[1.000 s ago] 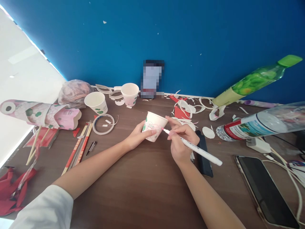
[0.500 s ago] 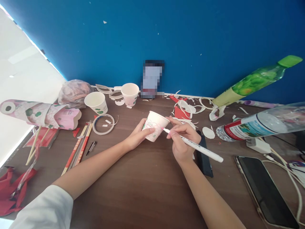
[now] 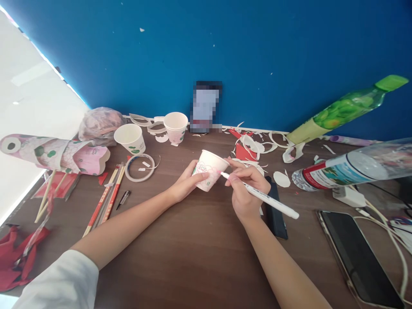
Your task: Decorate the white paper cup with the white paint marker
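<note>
A white paper cup with pink and green print is tilted above the table, gripped by my left hand, its thumb lying across the cup's side. My right hand holds a white marker pen between thumb and fingers. The pen's pink tip meets the cup's right side, or is very close to it. Pink lines show on the cup's wall near the tip. Behind the cup stand two more paper cup spots: a single cup and a nested-looking cup.
A phone leans on the blue wall. Paper scraps and two bottles are to the right, with another phone nearer. At left lie a tape roll, chopsticks and a joined-cup construction.
My right hand and the marker pen have shifted very slightly to the left. My left hand and the cup stay where they were.
</note>
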### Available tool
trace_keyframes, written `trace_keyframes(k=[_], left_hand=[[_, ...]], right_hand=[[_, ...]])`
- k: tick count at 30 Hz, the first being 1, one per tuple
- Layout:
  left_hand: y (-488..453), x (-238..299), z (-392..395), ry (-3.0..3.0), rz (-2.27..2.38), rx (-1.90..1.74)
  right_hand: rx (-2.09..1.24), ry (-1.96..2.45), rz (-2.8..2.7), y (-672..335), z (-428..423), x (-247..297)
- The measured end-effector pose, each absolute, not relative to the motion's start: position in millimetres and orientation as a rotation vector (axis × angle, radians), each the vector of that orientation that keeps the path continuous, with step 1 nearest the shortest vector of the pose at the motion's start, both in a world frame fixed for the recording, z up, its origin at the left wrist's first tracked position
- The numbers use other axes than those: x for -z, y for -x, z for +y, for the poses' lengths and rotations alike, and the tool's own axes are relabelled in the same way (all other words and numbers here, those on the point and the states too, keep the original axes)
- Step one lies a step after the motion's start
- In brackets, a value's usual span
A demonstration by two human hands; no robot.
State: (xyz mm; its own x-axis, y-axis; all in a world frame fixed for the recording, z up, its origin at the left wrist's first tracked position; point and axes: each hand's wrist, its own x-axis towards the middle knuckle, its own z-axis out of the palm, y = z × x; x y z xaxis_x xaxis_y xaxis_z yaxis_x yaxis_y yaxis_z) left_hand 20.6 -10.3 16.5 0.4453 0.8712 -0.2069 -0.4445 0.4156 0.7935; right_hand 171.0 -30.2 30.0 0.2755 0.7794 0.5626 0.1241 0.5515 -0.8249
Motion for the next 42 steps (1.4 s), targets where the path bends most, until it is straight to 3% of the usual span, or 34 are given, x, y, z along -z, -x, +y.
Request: trace_keyframes(k=[42], left_hand=[[-22.6,-19.1,-9.0,-0.747,0.668,-0.928]], right_hand=[[-0.604,0.852,-1.201,-171.2,-30.0,-26.8]])
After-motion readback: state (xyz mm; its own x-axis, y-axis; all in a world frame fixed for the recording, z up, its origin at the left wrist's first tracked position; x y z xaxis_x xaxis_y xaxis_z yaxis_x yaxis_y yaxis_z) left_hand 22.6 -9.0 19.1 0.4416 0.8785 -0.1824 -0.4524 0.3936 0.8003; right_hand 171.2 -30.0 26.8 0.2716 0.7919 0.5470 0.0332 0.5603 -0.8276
